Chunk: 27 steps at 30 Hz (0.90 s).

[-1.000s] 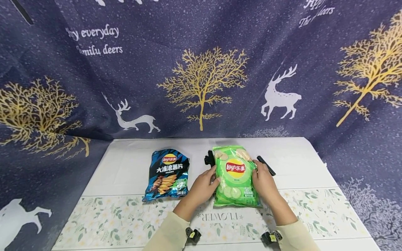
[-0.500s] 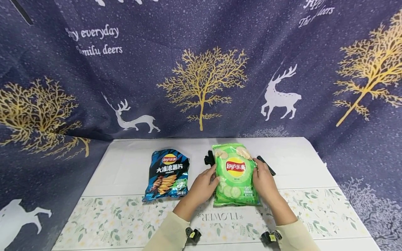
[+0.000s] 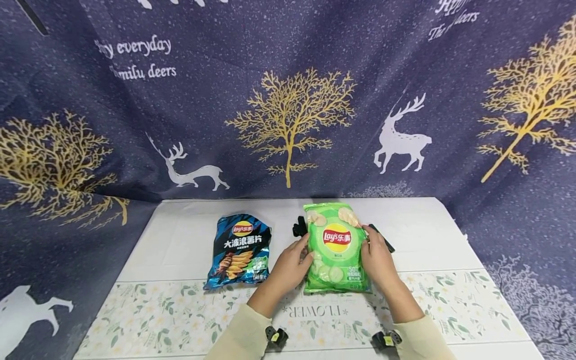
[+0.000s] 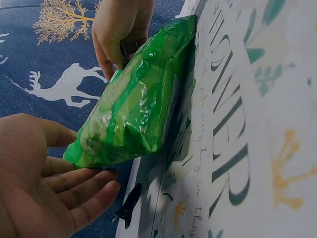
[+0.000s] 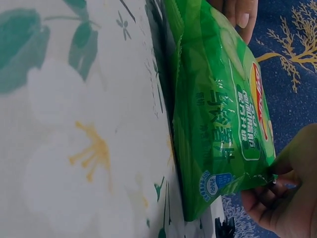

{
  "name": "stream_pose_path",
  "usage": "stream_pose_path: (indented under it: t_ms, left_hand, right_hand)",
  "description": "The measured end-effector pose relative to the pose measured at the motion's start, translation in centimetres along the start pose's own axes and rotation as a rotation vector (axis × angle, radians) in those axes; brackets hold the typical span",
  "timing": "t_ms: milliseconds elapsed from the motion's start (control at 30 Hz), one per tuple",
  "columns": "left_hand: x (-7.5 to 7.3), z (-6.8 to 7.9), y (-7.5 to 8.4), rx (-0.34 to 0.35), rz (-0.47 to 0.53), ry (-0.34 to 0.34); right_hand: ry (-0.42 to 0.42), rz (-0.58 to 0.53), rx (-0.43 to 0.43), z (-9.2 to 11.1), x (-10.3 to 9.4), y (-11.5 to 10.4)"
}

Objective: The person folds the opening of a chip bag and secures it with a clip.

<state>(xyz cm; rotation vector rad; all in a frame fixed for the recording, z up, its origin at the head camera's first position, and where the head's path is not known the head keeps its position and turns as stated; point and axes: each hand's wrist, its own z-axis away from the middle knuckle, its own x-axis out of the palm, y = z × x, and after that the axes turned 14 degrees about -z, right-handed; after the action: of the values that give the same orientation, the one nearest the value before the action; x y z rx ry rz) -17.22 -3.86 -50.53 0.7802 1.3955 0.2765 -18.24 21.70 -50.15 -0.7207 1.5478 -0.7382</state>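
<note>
A green Lay's potato chip bag (image 3: pixel 336 262) is held between both hands, its printed front up. My left hand (image 3: pixel 291 264) pinches its left edge; in the left wrist view the thumb is on one side of the bag and the fingers (image 4: pixel 94 198) on the other. On the opposite edge my right hand (image 3: pixel 377 256) grips the bag, thumb and curled fingers meeting at its edge in the right wrist view. The bag's bottom end is close over the table in both wrist views. Left of it lies a dark blue Lay's chip bag (image 3: pixel 240 252), untouched.
A small black object (image 3: pixel 299 227) stands behind the green bag's left side, partly hidden. A black bar (image 3: pixel 389 245) lies beyond the right hand. The white table (image 3: pixel 418 220) with a floral strip meets a dark blue printed cloth (image 3: pixel 288 50) at the back.
The green bag has shifted slightly away from the person, its top edge further up in view. Both hands keep their hold and have hardly moved. The blue bag stays put.
</note>
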Motion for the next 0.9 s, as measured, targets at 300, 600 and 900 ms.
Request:
stream_pose_path:
  t_ms: [300, 600, 900]
  left_hand:
    - [-0.07, 0.08, 0.29, -0.024, 0.007, 0.013]
    - [-0.11, 0.14, 0.53, -0.018, 0.018, 0.029]
    - [-0.05, 0.19, 0.46, -0.009, 0.034, 0.040]
  right_hand:
    - [0.020, -0.022, -0.018, -0.02, -0.06, -0.13]
    - [0.037, -0.039, -0.009, -0.12, -0.21, -0.25]
    - [0.049, -0.068, -0.010, -0.16, -0.29, -0.28]
